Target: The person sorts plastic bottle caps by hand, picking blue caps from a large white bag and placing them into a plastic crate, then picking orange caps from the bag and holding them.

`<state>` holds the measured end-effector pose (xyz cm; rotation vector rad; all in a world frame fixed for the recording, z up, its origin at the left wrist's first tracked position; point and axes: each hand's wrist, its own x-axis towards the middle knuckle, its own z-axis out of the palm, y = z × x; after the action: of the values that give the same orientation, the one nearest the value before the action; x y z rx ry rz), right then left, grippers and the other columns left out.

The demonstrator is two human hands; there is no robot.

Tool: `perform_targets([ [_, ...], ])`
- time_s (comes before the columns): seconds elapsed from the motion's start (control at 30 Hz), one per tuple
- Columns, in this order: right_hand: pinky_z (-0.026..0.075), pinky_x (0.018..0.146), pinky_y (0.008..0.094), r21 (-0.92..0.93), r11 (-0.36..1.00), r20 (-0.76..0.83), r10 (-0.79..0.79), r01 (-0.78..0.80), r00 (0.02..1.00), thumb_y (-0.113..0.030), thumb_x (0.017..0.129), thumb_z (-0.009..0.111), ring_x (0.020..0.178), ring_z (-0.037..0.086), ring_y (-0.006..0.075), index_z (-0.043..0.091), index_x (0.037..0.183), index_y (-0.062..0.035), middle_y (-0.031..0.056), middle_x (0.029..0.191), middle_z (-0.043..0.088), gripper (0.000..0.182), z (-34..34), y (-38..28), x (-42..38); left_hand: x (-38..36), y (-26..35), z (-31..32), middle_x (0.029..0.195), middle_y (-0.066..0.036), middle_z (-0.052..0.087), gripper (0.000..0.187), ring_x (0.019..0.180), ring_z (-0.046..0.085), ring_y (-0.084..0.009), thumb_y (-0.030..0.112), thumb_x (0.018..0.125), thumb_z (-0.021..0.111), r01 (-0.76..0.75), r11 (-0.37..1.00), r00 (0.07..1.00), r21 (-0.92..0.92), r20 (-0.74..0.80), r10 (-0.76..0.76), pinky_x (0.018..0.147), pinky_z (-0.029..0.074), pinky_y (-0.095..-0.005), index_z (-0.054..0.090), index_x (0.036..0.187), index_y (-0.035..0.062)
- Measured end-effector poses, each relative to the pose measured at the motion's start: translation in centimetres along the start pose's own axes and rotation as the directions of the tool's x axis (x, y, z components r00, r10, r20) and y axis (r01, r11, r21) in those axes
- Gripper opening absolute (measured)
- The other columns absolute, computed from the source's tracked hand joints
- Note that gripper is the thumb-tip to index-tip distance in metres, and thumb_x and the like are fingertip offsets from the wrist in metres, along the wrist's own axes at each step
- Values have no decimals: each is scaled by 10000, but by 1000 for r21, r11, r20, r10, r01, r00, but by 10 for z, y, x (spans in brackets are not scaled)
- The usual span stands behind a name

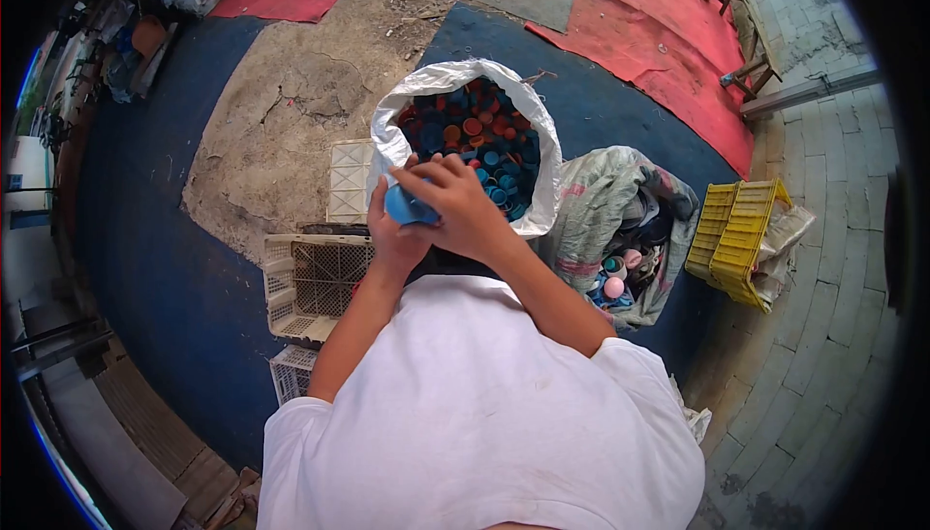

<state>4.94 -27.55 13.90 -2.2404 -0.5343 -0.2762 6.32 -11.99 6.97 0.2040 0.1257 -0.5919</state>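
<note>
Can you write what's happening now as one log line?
left hand: holding blue plastic piece | right hand: holding it too | white sack: open, red and blue caps inside

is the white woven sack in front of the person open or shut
Open: the white woven sack has its rim spread in a wide ring, and round red and blue plastic caps show inside.

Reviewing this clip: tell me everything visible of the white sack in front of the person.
The white sack looks like thin plastic, its wide mouth open upward, the rim creased. Inside lie many round pieces that look like plastic caps, mostly red, orange and blue. A greyish sack sits close on its right. The left hand and right hand, around a blue object, are in front of its near left edge; whether they touch it cannot be told. Its base is hidden.
</note>
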Motion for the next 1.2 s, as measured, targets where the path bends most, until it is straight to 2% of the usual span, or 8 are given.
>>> perform_targets([
  [0.1,368,983,527,-134,991,86,1,11,996,-393,615,907,1195,503,327,552,1475,-218,56,1307,632,947,23,-7,-4,-4,-5,19,1528,-148,473,557,1403,469,-321,526,1051,387,-51,994,994,100,-93,60,1130,440,-473,497,1469,173],
  [0.3,381,1018,469,161,985,-22,-63,66,998,-362,749,862,1226,495,315,650,1369,-157,70,1318,630,687,15,-8,1,-14,5,4,1562,-138,438,561,1445,413,-331,536,1024,437,-85,996,991,-8,-102,83,1169,380,-534,517,1465,198],
  [0.4,421,993,429,297,955,-160,72,-21,985,-323,850,784,1135,560,292,725,1204,-86,103,1207,670,431,8,27,9,-18,11,2,1579,-131,421,543,1479,365,-367,524,995,510,-57,994,996,-97,-77,49,1190,331,-584,546,1446,224],
  [0.47,495,906,397,525,763,-38,463,-377,885,-254,869,747,1031,641,286,752,1052,-51,124,1121,700,273,10,59,11,-18,10,10,1562,-128,440,504,1466,383,-386,497,988,538,-52,983,998,-176,-42,46,1167,346,-641,568,1421,240],
  [0.57,532,867,431,49,907,-12,420,-419,907,-226,841,752,981,679,317,746,1039,-43,138,1069,703,269,43,127,-4,-19,11,8,1569,-133,432,478,1471,371,-410,434,968,572,-57,977,997,-207,-56,46,1170,334,-658,584,1406,243],
  [0.77,487,913,521,-516,799,238,481,-310,844,-356,766,810,1189,560,316,754,1098,-114,94,1168,656,415,92,150,-14,-21,12,6,1602,-122,393,482,1502,317,-409,430,969,561,-62,982,998,-180,-33,57,1198,291,-653,593,1414,249],
  [1.03,421,956,560,-506,770,118,508,-389,853,-351,794,789,1223,524,307,793,1013,-138,84,1173,656,305,94,136,-17,-21,16,7,1595,-129,405,510,1499,320,-421,409,950,564,-94,972,995,-214,-33,89,1209,270,-659,579,1431,241],
  [1.2,409,929,539,-166,810,14,572,-562,820,-307,843,756,1168,556,300,767,980,-111,93,1141,683,239,79,149,-23,-22,18,7,1588,-129,416,512,1490,335,-424,406,950,556,-127,971,992,-201,-40,121,1214,271,-652,582,1430,231],
])
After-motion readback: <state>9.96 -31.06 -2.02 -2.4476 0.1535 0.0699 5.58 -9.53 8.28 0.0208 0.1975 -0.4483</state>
